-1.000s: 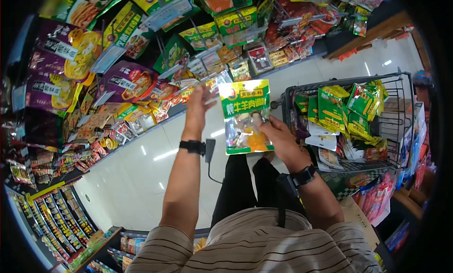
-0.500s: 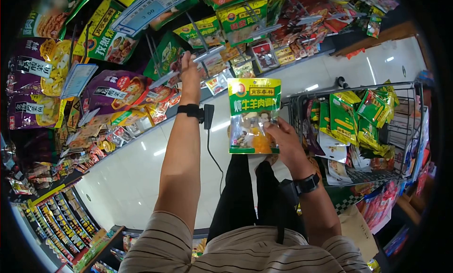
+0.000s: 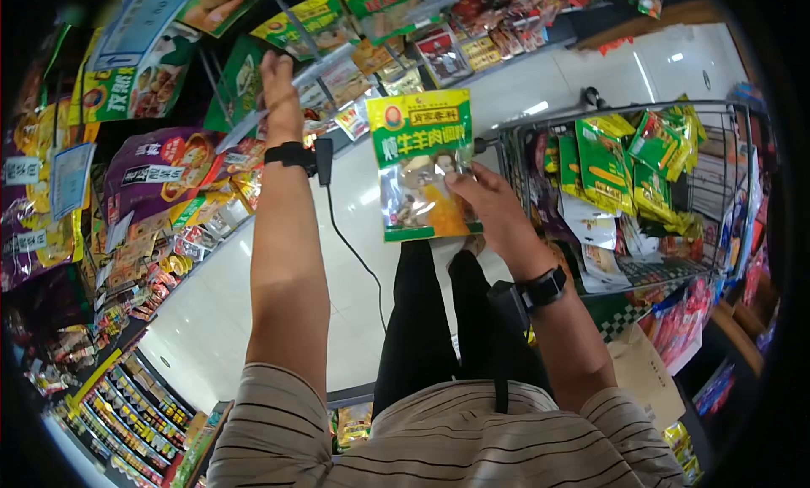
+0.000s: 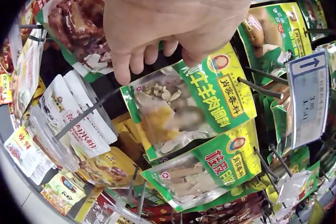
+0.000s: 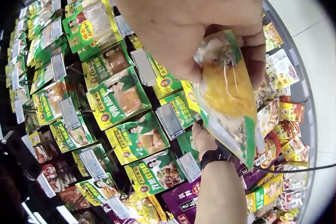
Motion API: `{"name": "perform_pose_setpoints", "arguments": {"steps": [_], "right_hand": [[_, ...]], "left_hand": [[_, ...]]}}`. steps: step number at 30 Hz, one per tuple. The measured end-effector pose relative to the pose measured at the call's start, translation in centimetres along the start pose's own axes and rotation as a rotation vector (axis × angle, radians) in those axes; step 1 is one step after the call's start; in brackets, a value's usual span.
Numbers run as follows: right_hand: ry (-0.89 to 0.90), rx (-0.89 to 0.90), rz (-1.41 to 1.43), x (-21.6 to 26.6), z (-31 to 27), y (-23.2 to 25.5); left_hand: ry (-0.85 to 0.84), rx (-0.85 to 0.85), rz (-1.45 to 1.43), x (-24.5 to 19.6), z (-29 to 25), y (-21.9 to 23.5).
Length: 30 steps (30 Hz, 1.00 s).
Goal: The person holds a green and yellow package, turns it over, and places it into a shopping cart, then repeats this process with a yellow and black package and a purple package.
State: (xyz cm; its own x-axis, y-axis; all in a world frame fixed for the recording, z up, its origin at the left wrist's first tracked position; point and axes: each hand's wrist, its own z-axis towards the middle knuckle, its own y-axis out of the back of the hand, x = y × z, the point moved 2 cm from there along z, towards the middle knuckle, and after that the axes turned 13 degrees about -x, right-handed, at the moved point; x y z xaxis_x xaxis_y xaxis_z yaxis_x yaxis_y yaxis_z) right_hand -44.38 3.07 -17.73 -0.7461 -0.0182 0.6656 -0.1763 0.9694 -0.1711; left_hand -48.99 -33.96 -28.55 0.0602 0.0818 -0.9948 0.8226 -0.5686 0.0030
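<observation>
In the head view my right hand (image 3: 502, 205) pinches a green-and-yellow seasoning packet (image 3: 413, 172) by its lower right side, thumb on the front. The packet's clear window shows pale dried pieces and an orange powder; the right wrist view has the same packet (image 5: 226, 92) between thumb and fingers. My left hand (image 3: 281, 96) reaches up among the hanging goods, its fingers extended. Seen from the left wrist, that hand (image 4: 178, 11) is beside a hanging packet of the same look (image 4: 178, 103), thumb and fingertips right at its upper edge. Below hangs another green-and-yellow packet (image 4: 205, 169).
A wire shopping basket (image 3: 717, 117) at my right holds several green-and-yellow packets (image 3: 603, 163). Purple bags (image 3: 156, 172) hang to the left. Metal hooks and a price tag (image 4: 310, 98) stick out from the rack. A black cable (image 3: 350, 243) dangles from my left wrist.
My left hand has moved up and left, from beside the held packet to the hanging goods. My right hand keeps its grip on the packet. The head view has shifted somewhat.
</observation>
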Motion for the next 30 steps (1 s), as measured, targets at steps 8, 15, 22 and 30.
{"name": "perform_pose_setpoints", "arguments": {"steps": [8,15,22,30], "right_hand": [[-0.037,0.063,-0.004,-0.2,0.7,0.7],[-0.029,0.039,-0.058,-0.5,0.7,1.3],[-0.061,-0.011,-0.021,-0.5,0.0,0.8],[-0.072,0.03,0.006,-0.6,0.1,0.5]], "left_hand": [[0.017,-0.001,-0.003,1.2,2.4,0.3],[0.022,-0.062,0.03,0.4,2.3,-0.4],[0.078,-0.078,-0.002,-0.2,2.8,-0.8],[0.156,-0.137,0.004,-1.0,1.9,-1.5]]}}
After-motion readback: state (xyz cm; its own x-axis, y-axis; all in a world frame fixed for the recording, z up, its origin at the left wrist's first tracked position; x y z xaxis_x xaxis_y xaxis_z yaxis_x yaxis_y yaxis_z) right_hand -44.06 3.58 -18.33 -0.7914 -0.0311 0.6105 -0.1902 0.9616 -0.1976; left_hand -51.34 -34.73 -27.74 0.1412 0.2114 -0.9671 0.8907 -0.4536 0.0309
